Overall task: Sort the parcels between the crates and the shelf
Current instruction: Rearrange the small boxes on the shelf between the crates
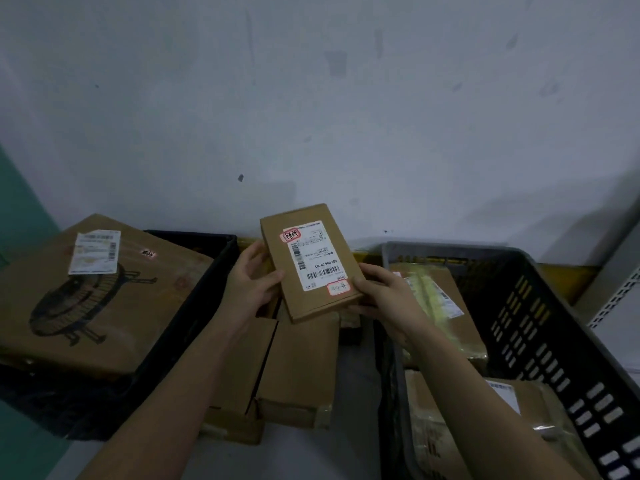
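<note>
Left hand [254, 284] and right hand [388, 299] grip opposite edges of a small labelled parcel [310, 263], held above boxes [277, 368] between two crates [540, 327].

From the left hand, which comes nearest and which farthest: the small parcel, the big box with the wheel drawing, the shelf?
1. Small parcel: the left hand holds its left edge, and the right hand holds the other.
2. Big box: to the left, lying on the black crate.
3. Shelf: far right edge, past the grey crate.
</note>
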A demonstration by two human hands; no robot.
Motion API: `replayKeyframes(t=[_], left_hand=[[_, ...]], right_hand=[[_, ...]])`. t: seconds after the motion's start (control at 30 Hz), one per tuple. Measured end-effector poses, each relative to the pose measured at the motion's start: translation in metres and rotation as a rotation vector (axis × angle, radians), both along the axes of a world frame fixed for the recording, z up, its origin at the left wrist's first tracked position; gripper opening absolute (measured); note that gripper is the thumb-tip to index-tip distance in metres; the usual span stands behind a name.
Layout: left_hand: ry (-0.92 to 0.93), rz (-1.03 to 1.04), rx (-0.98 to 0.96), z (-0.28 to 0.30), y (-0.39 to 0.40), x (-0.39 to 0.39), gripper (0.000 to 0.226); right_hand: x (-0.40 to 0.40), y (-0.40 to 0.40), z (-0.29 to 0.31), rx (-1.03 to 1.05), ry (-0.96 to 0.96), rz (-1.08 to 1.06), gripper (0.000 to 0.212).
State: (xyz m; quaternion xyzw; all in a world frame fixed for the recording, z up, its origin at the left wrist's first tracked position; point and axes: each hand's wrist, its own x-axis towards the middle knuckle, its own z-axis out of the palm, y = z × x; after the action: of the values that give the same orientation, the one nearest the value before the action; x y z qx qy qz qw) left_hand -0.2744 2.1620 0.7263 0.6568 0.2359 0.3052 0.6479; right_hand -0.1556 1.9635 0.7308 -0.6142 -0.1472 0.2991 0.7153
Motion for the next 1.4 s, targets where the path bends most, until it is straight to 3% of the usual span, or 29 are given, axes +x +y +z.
replayKeyframes(t=[0.13,0.23,0.37,0.43,0.53,0.63,0.73,0.83,1.07,1.23,1.4], left_hand=[[0.121,0.052,0.367,0.008,0.009,0.003,0.082],[0.216,0.021,0.664,0.024,0.017,0.009,0.076],[0.453,-0.404,0.495,0.036,0.019,0.015,0.067],[0.522,-0.520,0.432,0.031,0.019,0.014,0.046],[0.390,-0.382,0.330,0.023,0.014,0.014,0.015],[0.208,-0.086,0.169,0.012,0.009,0.022,0.021],[0.130,0.055,-0.019,0.001,-0.007,0.030,0.030],[0.074,0.008,-0.125,-0.001,-0.030,0.037,0.030],[0.105,-0.121,-0.066,0.003,-0.058,0.050,0.048],[0.164,-0.208,0.062,-0.003,-0.084,0.064,0.043],[0.374,-0.298,0.215,-0.028,-0.121,0.091,0.052]], right_hand=[[0.016,-0.013,0.012,-0.118,-0.131,0.006,0.026],[0.031,-0.023,0.024,-0.245,-0.292,0.063,0.025],[0.042,-0.032,0.026,-0.325,-0.402,0.199,0.027],[0.042,-0.032,0.021,-0.283,-0.371,0.211,0.026],[0.045,-0.030,0.011,-0.228,-0.352,-0.004,0.020],[0.045,-0.029,0.000,-0.252,-0.314,-0.222,0.035],[0.028,-0.021,-0.005,-0.217,-0.227,-0.128,0.049],[0.010,-0.007,-0.006,-0.167,-0.197,-0.034,0.056],[0.018,-0.018,-0.006,0.021,-0.112,-0.237,0.040],[0.035,-0.050,-0.012,0.000,-0.133,-0.376,0.039],[0.057,-0.103,-0.028,-0.115,-0.248,-0.563,0.034]])
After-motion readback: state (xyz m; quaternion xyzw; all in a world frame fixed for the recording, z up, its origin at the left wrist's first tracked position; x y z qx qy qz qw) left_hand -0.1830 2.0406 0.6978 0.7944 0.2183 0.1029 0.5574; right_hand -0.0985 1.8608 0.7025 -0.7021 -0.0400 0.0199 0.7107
